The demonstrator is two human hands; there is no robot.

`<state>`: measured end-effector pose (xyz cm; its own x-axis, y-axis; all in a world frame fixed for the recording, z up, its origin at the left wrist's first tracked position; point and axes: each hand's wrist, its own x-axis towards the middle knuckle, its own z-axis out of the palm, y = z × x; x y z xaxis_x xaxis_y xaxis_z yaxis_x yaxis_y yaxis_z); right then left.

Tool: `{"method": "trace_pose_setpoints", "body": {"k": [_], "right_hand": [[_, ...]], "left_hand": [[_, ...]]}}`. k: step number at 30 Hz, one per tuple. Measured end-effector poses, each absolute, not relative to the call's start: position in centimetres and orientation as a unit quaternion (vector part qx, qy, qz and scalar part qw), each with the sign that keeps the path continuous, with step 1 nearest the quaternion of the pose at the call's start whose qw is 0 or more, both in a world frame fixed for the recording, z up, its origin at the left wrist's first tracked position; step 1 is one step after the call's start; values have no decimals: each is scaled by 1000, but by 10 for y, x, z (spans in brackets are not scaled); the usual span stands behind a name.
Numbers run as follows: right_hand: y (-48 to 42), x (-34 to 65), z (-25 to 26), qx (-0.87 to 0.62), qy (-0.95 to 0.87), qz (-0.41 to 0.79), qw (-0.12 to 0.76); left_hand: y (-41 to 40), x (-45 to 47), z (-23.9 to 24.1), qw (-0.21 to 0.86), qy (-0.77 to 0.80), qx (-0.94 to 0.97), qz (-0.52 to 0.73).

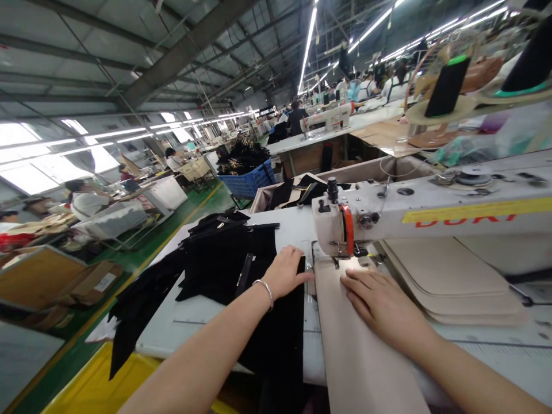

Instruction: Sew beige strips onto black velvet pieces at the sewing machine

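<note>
My left hand (285, 271), with a bracelet at the wrist, rests on black fabric (224, 259) left of the needle. Its thumb stretches toward a beige piece (345, 345). Flat on that piece lies my right hand (375, 296), fingers extended, just right of the presser foot (336, 261). The beige piece runs from under the head of the sewing machine (334, 224) toward me. Black pieces lie in a loose pile that hangs over the table's left edge. Beyond my right hand, several beige panels (452, 282) are stacked under the machine arm.
A bin (263, 201) with black and beige pieces stands behind the table. Further back is a blue crate (248, 183) full of black items. Thread cones (448, 86) stand at upper right. A yellow container (103, 385) sits at lower left. Other people work in the distance.
</note>
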<state>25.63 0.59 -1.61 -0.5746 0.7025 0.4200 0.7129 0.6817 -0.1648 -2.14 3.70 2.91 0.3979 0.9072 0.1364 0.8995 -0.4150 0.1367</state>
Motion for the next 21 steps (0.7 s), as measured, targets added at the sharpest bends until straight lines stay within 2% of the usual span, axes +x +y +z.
{"method": "trace_pose_setpoints", "body": {"k": [5,8,13,15,17,19,21], "right_hand": [[3,255,-14,-403,-885,-6,233],[2,253,-13,-405,-884,-6,233],[2,253,-14,-411,-882,-4,229],[2,253,-13,-414,-882,-5,226],[2,253,-12,-415,-882,-7,225],[1,253,-10,-414,-882,-9,224],[1,253,-9,-414,-882,-10,224]], "left_hand": [[26,-40,30,30,593,799,93],[16,-49,56,65,592,796,105],[5,-66,147,185,606,702,326],[6,-61,161,246,600,673,356],[9,-41,147,279,580,700,309],[12,-11,111,298,549,753,207],[16,19,68,291,536,773,175]]}}
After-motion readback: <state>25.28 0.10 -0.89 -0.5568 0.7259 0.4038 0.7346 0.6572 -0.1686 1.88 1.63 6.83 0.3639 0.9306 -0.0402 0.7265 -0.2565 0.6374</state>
